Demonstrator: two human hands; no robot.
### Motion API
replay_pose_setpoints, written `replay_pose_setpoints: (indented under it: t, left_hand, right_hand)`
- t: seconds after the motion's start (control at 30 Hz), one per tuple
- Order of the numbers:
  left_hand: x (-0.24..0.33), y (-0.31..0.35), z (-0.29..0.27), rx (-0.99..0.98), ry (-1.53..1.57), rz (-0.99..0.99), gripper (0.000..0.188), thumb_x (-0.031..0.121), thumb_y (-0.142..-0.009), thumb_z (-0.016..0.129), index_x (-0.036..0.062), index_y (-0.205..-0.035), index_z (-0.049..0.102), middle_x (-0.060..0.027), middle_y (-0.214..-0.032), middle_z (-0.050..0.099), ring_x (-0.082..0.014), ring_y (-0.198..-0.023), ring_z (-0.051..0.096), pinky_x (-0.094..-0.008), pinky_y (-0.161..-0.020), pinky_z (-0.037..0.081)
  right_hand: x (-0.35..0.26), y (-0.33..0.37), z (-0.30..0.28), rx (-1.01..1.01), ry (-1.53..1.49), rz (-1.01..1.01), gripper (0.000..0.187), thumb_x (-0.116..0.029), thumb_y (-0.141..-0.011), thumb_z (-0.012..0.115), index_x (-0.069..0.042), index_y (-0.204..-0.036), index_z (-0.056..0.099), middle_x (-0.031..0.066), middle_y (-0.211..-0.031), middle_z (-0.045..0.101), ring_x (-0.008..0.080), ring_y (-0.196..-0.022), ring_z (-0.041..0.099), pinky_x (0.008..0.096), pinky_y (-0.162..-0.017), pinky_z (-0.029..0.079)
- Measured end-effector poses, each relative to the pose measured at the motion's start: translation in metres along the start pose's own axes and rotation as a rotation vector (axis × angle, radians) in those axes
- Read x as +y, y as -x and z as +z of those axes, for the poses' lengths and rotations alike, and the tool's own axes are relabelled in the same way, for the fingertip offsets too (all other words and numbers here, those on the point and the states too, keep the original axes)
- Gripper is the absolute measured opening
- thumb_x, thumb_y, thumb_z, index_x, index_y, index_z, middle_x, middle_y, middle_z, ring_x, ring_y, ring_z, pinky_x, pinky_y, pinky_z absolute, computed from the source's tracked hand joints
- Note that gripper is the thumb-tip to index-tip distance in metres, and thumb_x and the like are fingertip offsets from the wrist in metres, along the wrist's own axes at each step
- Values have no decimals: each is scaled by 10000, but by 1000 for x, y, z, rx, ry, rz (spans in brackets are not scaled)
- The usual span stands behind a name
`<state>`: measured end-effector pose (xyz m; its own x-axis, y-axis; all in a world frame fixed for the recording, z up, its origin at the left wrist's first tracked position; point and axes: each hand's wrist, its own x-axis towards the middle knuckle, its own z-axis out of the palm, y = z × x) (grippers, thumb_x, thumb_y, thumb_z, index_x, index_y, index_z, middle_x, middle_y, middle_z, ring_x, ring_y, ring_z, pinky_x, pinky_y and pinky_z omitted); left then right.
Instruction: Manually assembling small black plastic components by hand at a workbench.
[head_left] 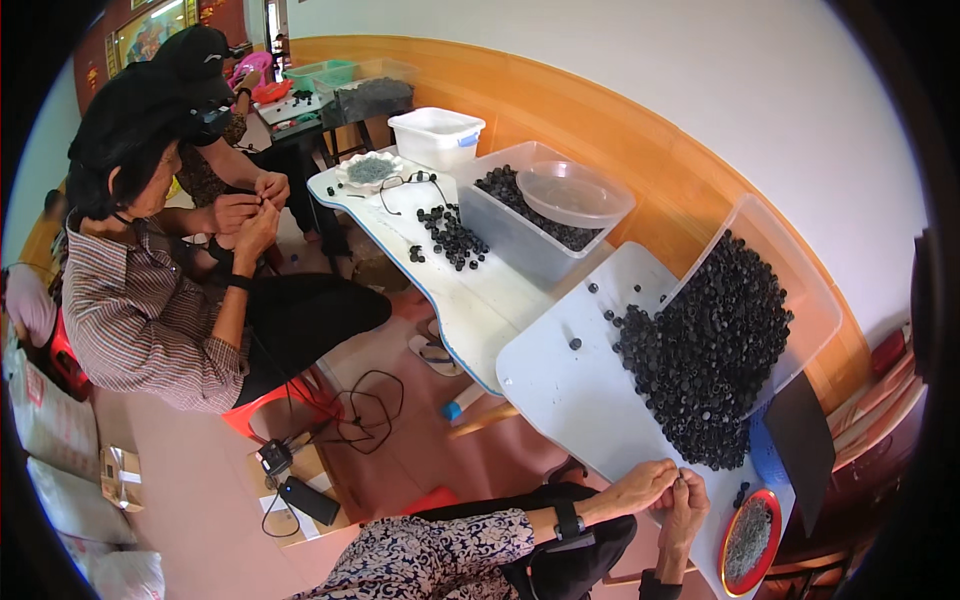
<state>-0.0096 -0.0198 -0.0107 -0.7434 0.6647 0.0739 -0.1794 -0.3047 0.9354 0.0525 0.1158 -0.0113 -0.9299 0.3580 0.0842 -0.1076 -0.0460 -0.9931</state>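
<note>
hands (668,490) pinching cap, bin (812,290) of caps (705,365)

The room around me is bright with soft, even daylight; the white wall (620,60) and pale surface (570,390) glow without harsh glare. Shadows under the clear tubs (520,235) are faint. The fisheye bends the orange wall trim (640,140) into a curve, and black vignette fills the corners. My hands (665,492) look slightly soft near the lower rim.

Caps (700,350) on table (560,390), beside bin (810,290)
</note>
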Motion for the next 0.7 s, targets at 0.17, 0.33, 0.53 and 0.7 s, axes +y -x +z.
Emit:
replay_pose_setpoints:
  t: [0.17, 0.33, 0.53, 0.7]
  left_hand:
    - [-5, -5, 1, 4, 13, 61, 385, 331, -1006, 398, 1, -873, 545, -56, -636, 560, -129, -553, 560, -279, -479, 448]
    - [-3, -8, 1, -27, -9, 57, 428, 360, -986, 414, -26, -876, 561, -88, -652, 574, -170, -541, 581, -304, -485, 464]
    - [-3, -12, -6, -65, -63, 33, 414, 351, -987, 430, -24, -941, 599, -92, -746, 601, -176, -631, 584, -318, -572, 478]
    - [-3, -13, -8, -68, -106, 67, 373, 309, -988, 441, -30, -956, 596, -85, -806, 609, -159, -717, 563, -306, -644, 468]
  right_hand:
    - [0, 4, 11, 4, 8, -61, 136, -100, -940, 585, 4, -1023, 613, -7, -691, 530, 62, -567, 433, 220, -513, 380]
    - [1, 7, 13, 68, 405, -217, 185, -165, -967, 541, -7, -1011, 628, -16, -702, 513, 71, -595, 455, 237, -517, 371]
    - [4, 10, 9, 49, 555, -302, 183, -161, -924, 576, 4, -996, 609, 5, -814, 527, 82, -696, 495, 228, -597, 397]
    - [1, 11, 17, 94, 684, -364, 129, -120, -915, 635, -38, -1010, 665, 102, -882, 656, 177, -754, 582, 314, -677, 503]
